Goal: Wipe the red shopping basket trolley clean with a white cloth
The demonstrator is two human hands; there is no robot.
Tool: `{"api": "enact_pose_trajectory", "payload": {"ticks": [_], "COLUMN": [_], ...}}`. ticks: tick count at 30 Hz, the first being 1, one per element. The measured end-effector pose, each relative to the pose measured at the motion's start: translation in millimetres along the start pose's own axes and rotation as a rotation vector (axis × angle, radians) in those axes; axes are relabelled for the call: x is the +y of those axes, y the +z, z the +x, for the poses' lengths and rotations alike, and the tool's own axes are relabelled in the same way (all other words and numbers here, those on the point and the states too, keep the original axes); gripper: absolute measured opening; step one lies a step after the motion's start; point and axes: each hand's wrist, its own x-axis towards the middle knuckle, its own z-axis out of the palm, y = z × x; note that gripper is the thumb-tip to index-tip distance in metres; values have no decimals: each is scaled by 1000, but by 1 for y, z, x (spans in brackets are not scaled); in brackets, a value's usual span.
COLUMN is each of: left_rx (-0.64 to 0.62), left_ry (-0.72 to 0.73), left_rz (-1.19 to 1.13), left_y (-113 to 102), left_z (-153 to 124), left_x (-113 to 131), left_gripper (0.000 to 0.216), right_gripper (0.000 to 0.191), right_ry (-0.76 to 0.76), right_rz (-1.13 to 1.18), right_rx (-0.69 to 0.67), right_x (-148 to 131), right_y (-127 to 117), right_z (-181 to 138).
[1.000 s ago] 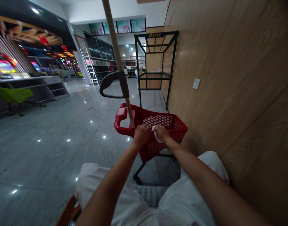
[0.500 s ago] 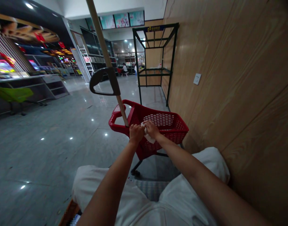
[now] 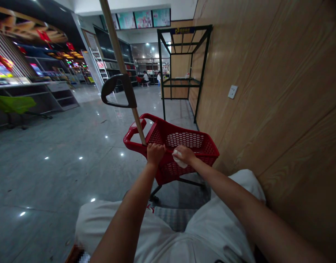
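Floor: glossy grey tiled floor (image 3: 60, 160) spreads across the left, with shop shelving and a green chair (image 3: 11, 104) well apart at the far left.
Pole: a long pale wooden pole (image 3: 117, 54) with a black D-shaped plastic handle (image 3: 117, 91) rises upright from the near rim of the basket.
Left hand: the left hand (image 3: 155, 153) is a fist, fingers closed around the foot of the pole at the rim.
Basket: a red perforated plastic shopping basket on a dark wheeled frame (image 3: 181, 149) stands straight ahead, near the wall; it looks light, rigid and likely to roll, best steadied by its thick rim.
Right hand: the right hand (image 3: 185, 155) presses a crumpled white cloth (image 3: 179, 160) onto the near rim, fingers curled over it; the cloth looks soft and easily bunched.
Rack: a black metal open-frame rack (image 3: 181, 73) stands behind the basket.
Wall: a wood-panelled wall (image 3: 280, 109) with a white socket (image 3: 232, 91) closes off the right side.
Lap: white-clothed knees (image 3: 211, 233) sit below the arms.
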Motion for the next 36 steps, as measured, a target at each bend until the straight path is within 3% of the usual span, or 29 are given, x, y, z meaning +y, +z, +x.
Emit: {"api": "enact_pose_trajectory", "payload": {"ticks": [3, 5, 9, 14, 16, 21, 23, 27, 31, 33, 36], "left_rx": [-10, -7, 15, 8, 1, -24, -32, -4, 12, 19, 25], "left_ry": [18, 28, 17, -6, -20, -24, 6, 12, -18, -31, -35], "left_rz": [7, 5, -24, -82, -90, -88, -63, -61, -93, -71, -20], "left_y": [-2, -3, -3, -2, -3, -5, -5, -4, -2, -1, -1], "left_z": [-1, -3, -6, -5, -4, -1, -1, -2, -4, -4, -3], "left_x": [-2, -5, -12, -7, -2, 7, 5, -6, -11, -9, -2], "left_gripper": [42, 43, 43, 43, 43, 43, 44, 46, 45, 44, 41], "right_gripper": [29, 26, 23, 24, 24, 22, 21, 24, 30, 30, 33], "right_ry": [-40, -56, -108, -31, -35, -154, -181, -187, 1, 46, -17], "right_rz": [-7, -25, -9, -26, -24, 39, 36, 2, -70, -90, -62], "right_rx": [32, 27, -39, -61, -33, 44, 56, -13, 11, 3, -23], "right_x": [-38, -45, -13, 26, 19, -29, -33, 14, 68, 65, 24], "right_y": [11, 13, 6, -8, -7, 9, 13, 4, -13, -14, -3], "right_z": [23, 27, 7, -20, -15, 23, 29, -1, -43, -44, -19]}}
